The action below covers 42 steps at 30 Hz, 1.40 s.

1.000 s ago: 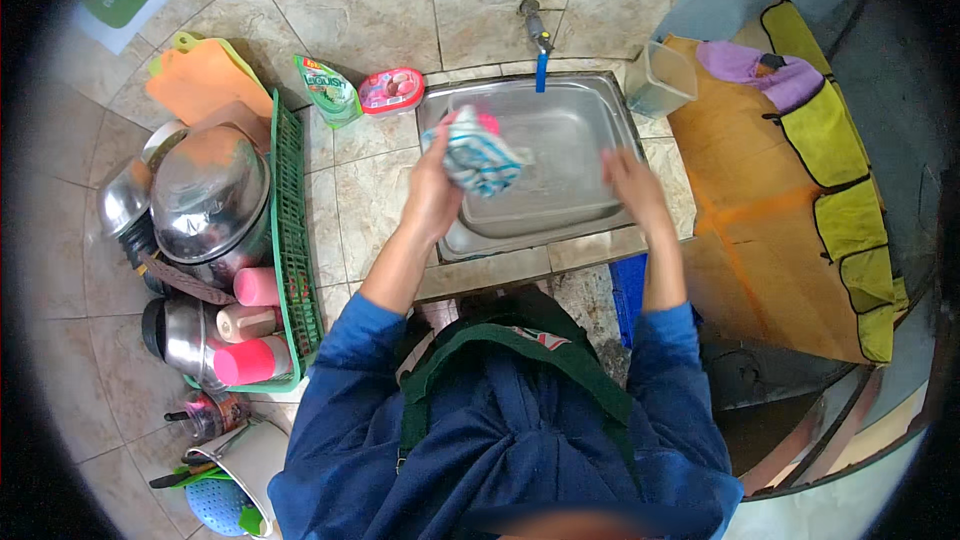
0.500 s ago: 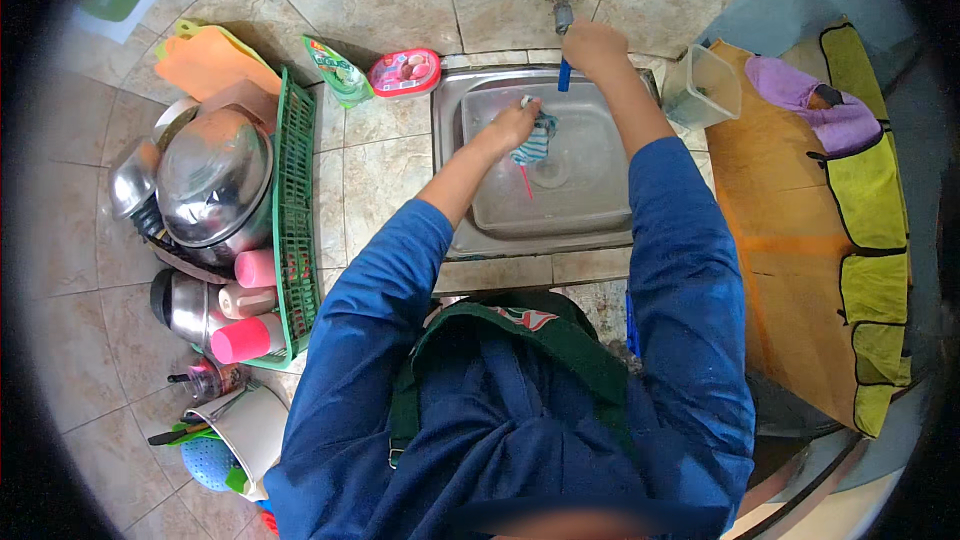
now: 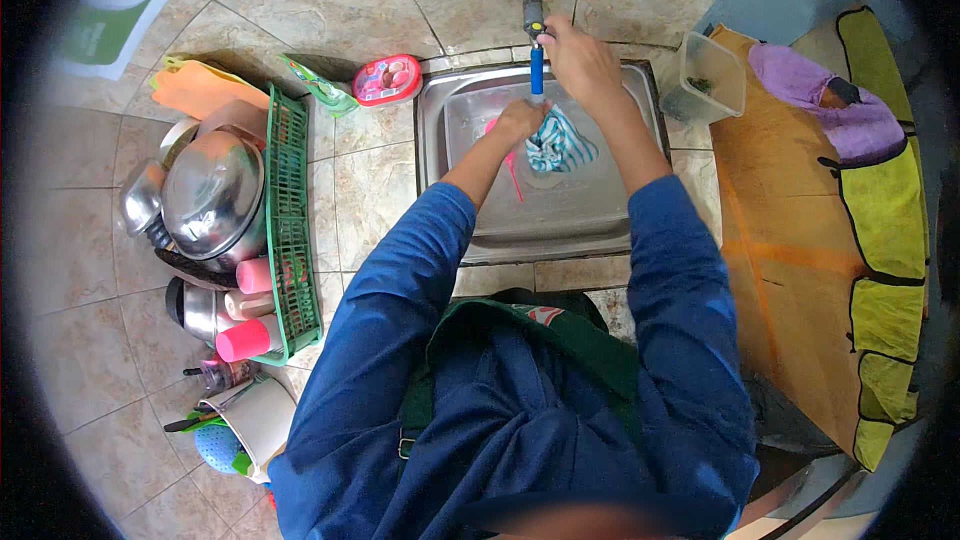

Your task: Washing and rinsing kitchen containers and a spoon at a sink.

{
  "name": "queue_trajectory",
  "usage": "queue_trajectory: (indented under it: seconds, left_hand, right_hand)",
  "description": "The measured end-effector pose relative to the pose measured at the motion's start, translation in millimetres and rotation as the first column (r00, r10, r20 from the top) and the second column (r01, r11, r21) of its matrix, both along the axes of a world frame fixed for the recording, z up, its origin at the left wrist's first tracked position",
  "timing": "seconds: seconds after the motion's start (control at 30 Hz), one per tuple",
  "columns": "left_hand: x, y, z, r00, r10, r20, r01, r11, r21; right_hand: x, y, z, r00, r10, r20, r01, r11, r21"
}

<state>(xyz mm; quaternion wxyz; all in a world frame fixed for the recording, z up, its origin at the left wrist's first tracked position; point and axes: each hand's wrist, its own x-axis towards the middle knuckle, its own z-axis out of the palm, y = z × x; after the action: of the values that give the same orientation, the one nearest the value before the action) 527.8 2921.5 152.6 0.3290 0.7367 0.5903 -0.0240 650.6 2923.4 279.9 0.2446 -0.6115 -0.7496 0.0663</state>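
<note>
My left hand [image 3: 522, 120] is closed over the sink, below the tap's blue spout [image 3: 537, 70]. From it hangs a blue-and-white striped cloth [image 3: 562, 145], spread to the right. A slim pink thing [image 3: 515, 178] sticks out under the same hand; its kind is unclear. My right hand [image 3: 585, 62] is at the tap [image 3: 533, 8], its thumb and fingertips at the small handle beside the spout. The steel sink [image 3: 455, 235] lies beneath both hands.
Left of the sink are a pink oval tub [image 3: 388, 80], a green pouch [image 3: 322, 87] and a green rack [image 3: 290, 230] with pots and pink cups. A clear plastic container [image 3: 705, 80] stands right, beside cardboard [image 3: 770, 240] and a purple cloth [image 3: 815, 105].
My right hand has shifted from over the tap's top to its right side. The striped cloth has come down and spread out below the spout. The view has shifted slightly.
</note>
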Motion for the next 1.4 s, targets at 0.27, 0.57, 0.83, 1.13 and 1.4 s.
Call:
queue_trajectory:
  seconds: [0.27, 0.57, 0.83, 1.13, 1.4]
  left_hand:
    - [8, 5, -10, 0.841, -0.469, -0.270, 0.525, 0.829, 0.193]
    - [-33, -6, 16, 0.996, -0.087, -0.025, 0.091, 0.966, 0.243]
    - [-30, -22, 42, 0.953, 0.119, 0.278, -0.188, 0.953, 0.236]
    - [-11, -17, 35, 0.951, 0.232, 0.203, -0.285, 0.912, 0.295]
    - [-16, -20, -22, -0.023, 0.827, 0.561, -0.478, 0.484, -0.733]
  right_hand:
    - [19, -31, -204, 0.789, -0.208, -0.579, 0.019, 0.949, -0.314]
    - [-8, -22, -192, 0.631, 0.021, -0.776, -0.242, 0.955, -0.171]
    - [36, -28, -150, 0.953, 0.128, -0.273, -0.227, 0.900, -0.371]
    - [53, -17, -150, 0.903, -0.114, -0.415, -0.011, 0.958, -0.288]
    - [-29, -53, -131, 0.903, 0.147, -0.404, -0.073, 0.978, 0.194]
